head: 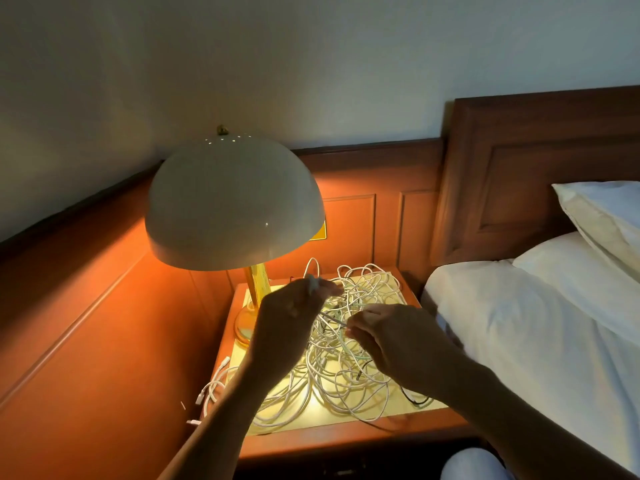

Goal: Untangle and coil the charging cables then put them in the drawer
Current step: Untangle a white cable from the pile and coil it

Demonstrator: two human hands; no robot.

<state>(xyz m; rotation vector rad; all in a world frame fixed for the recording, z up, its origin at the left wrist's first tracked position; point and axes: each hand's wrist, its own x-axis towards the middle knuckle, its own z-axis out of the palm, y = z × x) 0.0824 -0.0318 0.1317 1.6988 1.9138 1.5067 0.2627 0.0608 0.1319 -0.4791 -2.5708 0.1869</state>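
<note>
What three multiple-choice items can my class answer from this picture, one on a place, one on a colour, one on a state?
1. Where do the cables lie? A. on the bed B. on the nightstand, beside the lamp C. on the floor
2. What colour are most cables? A. red B. white C. blue
3. What are the left hand and right hand doing? A. resting flat B. lifting the lamp C. each pinching a strand
Answers: 1 B, the tangle covers the lit top by the lamp's base; 2 B, nearly all strands are white, with a dark one near the front edge; 3 C, curled fingers of both hands grip cable above the heap.
</note>
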